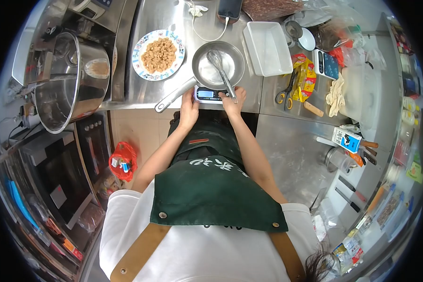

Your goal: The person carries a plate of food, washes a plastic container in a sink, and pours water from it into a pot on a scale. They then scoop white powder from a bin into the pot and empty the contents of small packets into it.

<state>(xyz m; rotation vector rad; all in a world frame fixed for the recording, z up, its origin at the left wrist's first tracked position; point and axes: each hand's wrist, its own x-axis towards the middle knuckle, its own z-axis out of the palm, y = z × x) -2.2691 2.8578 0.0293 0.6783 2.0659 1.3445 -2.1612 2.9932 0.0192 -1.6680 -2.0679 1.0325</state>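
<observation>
A kitchen scale (208, 94) with a lit display lies at the counter's front edge. On it stands a steel saucepan (203, 66) whose long handle points to the lower left. A wire whisk (219, 67) leans inside the pan, its handle sticking out over the rim toward me. My left hand (189, 110) grips the left side of the scale, fingers close together. At the right side, my right hand (235, 100) holds the scale with its thumb near the buttons, beside the whisk handle. Beyond the pan handle is a patterned plate (137, 58) bearing small brown chunks (159, 55).
Right of the pan sits a white plastic tub (268, 49). Scissors (289, 91), a yellow packet (305, 77) and a second scale (326, 65) lie further right. A phone (229, 9) with a white cable is at the back. A large steel pot (56, 94) stands left.
</observation>
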